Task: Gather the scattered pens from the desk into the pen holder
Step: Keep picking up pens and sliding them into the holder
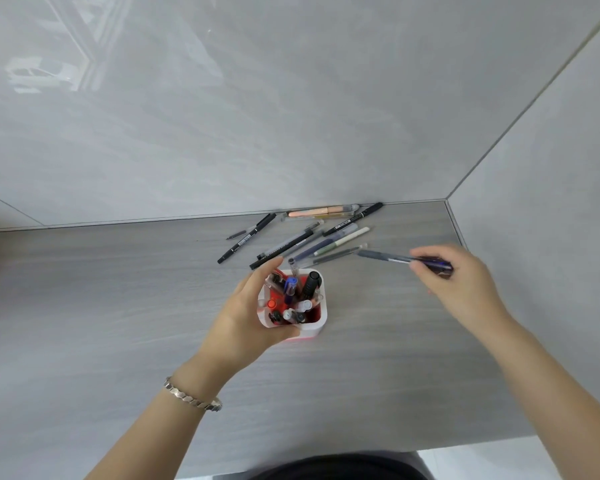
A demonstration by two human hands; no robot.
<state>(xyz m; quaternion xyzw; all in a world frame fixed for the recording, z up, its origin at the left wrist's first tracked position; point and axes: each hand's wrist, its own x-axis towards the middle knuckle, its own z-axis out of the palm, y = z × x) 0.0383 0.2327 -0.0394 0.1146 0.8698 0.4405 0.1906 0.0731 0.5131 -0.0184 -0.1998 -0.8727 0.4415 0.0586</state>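
A white pen holder [318,323] with a red inside stands on the grey desk [118,306], holding several pens upright. My left hand [246,317] wraps around its left side. My right hand [465,282] is to the right of it, above the desk, pinching a dark blue pen [388,257] that points left and looks blurred. Behind the holder, near the wall, several loose pens [302,242] lie scattered: black markers, a peach one [312,213], a pale green one [347,239].
A glossy grey wall runs along the desk's far edge, and a side wall closes it on the right at the corner [445,201]. The desk's front edge [395,445] is near my body. A metal bracelet [191,396] sits on my left wrist.
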